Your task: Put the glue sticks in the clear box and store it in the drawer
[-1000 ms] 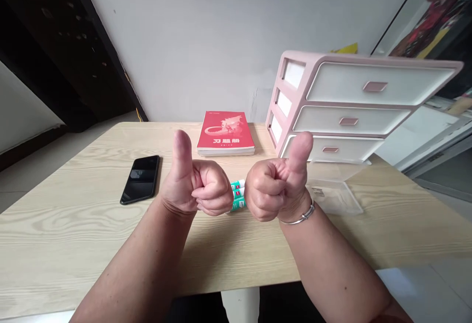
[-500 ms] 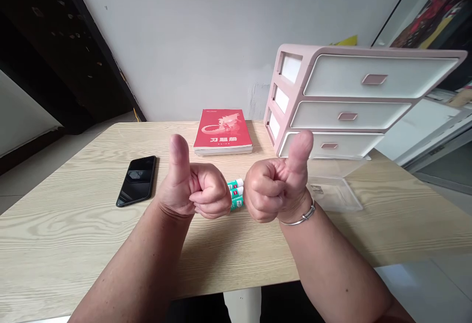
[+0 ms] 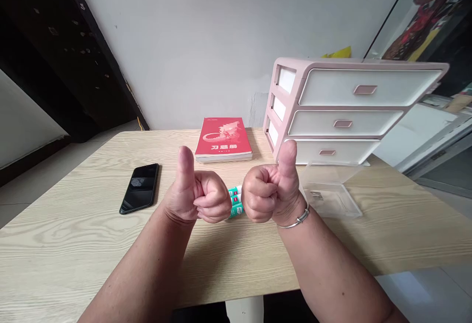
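My left hand (image 3: 201, 192) is a fist with its thumb pointing up, held above the table. Facing it, my right hand (image 3: 271, 190) makes the same shape, and a silver bangle (image 3: 299, 220) circles that wrist. No object shows in either fist. Between and behind the two hands, green tubes with white ends (image 3: 236, 200), which look like glue sticks, lie side by side on the table, partly covered by the fists. To the right of my right hand stands a clear plastic box (image 3: 348, 205) with its lid up and small metal pieces (image 3: 316, 195) inside.
A red book (image 3: 223, 138) lies on top of another at the back of the wooden table (image 3: 84, 244). A black phone (image 3: 140, 188) rests on the left. The pink and white drawer unit (image 3: 350, 87) stands at the back right, its drawers closed, close to the wall (image 3: 184, 43).
The view has tilted up slightly, so the table things sit lower. My right hand has drawn a little to the left, closer to my left hand. Both keep the thumb-up shape.
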{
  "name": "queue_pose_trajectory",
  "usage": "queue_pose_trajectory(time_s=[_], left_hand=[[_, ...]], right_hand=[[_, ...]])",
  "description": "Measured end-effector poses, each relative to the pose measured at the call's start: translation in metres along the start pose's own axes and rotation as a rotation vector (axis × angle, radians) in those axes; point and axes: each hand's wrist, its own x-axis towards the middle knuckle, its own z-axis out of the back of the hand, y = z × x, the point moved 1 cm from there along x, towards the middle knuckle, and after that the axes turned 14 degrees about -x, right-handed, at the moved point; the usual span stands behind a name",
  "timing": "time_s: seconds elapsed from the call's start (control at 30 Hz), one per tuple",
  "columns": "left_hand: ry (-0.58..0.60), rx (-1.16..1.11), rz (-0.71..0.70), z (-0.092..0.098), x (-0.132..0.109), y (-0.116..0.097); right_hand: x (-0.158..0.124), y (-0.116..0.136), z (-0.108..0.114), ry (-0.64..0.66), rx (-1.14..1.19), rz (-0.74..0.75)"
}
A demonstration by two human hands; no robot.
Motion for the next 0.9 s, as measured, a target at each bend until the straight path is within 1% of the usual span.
queue_pose_trajectory(time_s=[0.1, 0.23, 0.37, 0.43, 0.5, 0.57, 0.6, 0.67, 0.73, 0.8, 0.83, 0.87, 0.9], left_hand=[[-0.024, -0.024, 0.010, 0.002, 0.001, 0.003], [-0.054, -0.062, 0.036, 0.004, 0.004, 0.006], [-0.080, -0.057, 0.048, 0.001, 0.005, 0.008], [-0.105, -0.058, 0.049, 0.002, 0.004, 0.009], [-0.157, -0.057, 0.041, 0.007, 0.001, 0.009], [-0.263, -0.027, 0.015, 0.013, -0.001, 0.009], [-0.342, 0.008, -0.004, 0.017, -0.002, 0.009], [-0.554, 0.144, -0.051, 0.024, -0.004, 0.006], [-0.791, 0.384, -0.058, 0.030, -0.006, 0.003], [-0.993, 0.708, 0.015, 0.034, -0.009, 0.000], [-1.062, 0.874, 0.086, 0.036, -0.010, 0.000], [-1.098, 1.022, 0.171, 0.039, -0.012, 0.001], [-1.103, 1.150, 0.262, 0.042, -0.013, 0.003]], right_hand=[[0.000, -0.001, 0.002, -0.005, 0.014, -0.009], [-0.003, -0.003, 0.007, -0.082, 0.017, -0.064], [-0.006, -0.004, 0.011, -0.125, -0.014, -0.097], [-0.008, -0.004, 0.013, -0.164, -0.042, -0.128], [-0.010, -0.001, 0.014, -0.233, -0.078, -0.162], [-0.011, 0.004, 0.014, -0.373, -0.146, -0.175], [-0.012, 0.008, 0.014, -0.472, -0.202, -0.180], [-0.012, 0.015, 0.016, -0.724, -0.375, -0.194], [-0.014, 0.020, 0.018, -0.993, -0.632, -0.242], [-0.018, 0.022, 0.022, -1.222, -0.956, -0.333], [-0.021, 0.021, 0.024, -1.300, -1.131, -0.403], [-0.024, 0.019, 0.026, -1.346, -1.302, -0.492], [-0.027, 0.017, 0.026, -1.360, -1.461, -0.597]])
